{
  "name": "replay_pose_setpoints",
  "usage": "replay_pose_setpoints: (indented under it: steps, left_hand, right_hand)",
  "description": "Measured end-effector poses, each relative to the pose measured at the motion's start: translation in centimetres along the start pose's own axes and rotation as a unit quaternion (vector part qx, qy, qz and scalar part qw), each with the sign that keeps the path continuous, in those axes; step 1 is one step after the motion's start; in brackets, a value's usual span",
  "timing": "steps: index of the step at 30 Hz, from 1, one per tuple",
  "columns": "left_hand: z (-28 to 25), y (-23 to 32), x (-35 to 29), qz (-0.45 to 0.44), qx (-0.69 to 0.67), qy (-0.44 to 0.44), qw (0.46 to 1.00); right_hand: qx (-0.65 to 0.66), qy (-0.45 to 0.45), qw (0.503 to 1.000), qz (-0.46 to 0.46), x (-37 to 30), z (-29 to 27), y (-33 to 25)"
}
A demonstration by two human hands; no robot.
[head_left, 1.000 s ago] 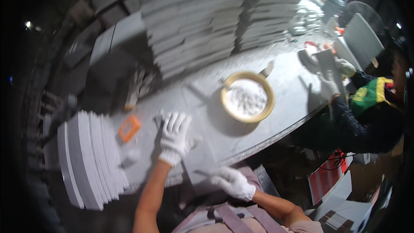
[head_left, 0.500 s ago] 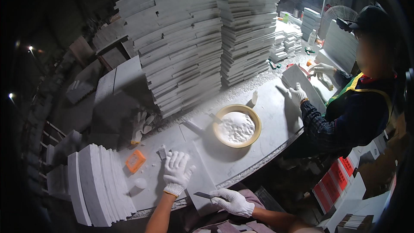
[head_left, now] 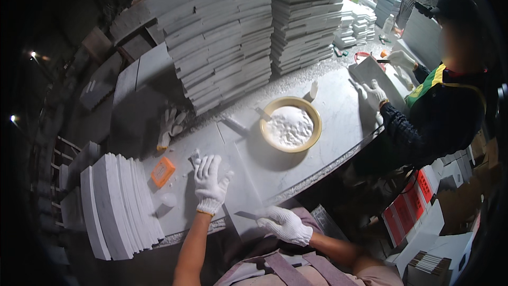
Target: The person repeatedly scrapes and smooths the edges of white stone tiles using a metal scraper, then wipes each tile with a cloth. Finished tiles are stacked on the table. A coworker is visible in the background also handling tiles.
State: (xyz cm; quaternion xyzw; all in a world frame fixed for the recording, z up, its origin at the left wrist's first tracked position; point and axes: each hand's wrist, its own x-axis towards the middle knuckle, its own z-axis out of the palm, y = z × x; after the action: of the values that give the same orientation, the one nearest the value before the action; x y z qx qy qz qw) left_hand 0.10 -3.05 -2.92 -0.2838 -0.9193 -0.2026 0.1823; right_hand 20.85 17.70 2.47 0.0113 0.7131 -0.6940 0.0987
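Note:
My left hand point(head_left: 211, 182) wears a white knit glove and rests on a pale stone slab point(head_left: 241, 177), its fingers stretched out. Just beyond its fingertips is a small whitish lump point(head_left: 196, 156). In my gloved right hand point(head_left: 286, 226) is a flat, dark-bladed scraper point(head_left: 246, 215), pointing left over the slab's near end; the handle is hidden in my fist. That end of the slab juts past the table edge. Farther off on the table point(head_left: 333, 108), a yellowish bowl point(head_left: 318, 130) holds white powdery or pasty material point(head_left: 290, 126).
Orange box point(head_left: 162, 171), small translucent cup point(head_left: 168, 199) and upright stone strips point(head_left: 114, 201) lie left. Loose gloves point(head_left: 170, 127) sit behind them. Tall slab stacks point(head_left: 222, 37) line the back. At right, a gloved co-worker point(head_left: 439, 111) handles another slab point(head_left: 373, 74).
The view has tipped downward, so the table sits higher in the picture. My hands keep nearly the same pose. The co-worker's far hand now holds a dark blade over their slab.

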Motion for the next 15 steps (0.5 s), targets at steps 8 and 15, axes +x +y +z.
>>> replay_pose_setpoints:
  steps: [8, 15]
  left_hand:
    - [1.8, -2.9, 3.3, 0.018, 0.135, -0.016, 0.991]
    - [1.0, 0.0, 0.0, 0.139, 0.176, -0.063, 0.972]
  right_hand:
    - [0.023, 0.000, 0.997, 0.072, 0.1, 0.4, 0.4]
    - [-0.003, 0.013, 0.999, 0.033, 0.7, 0.0, 1.7]
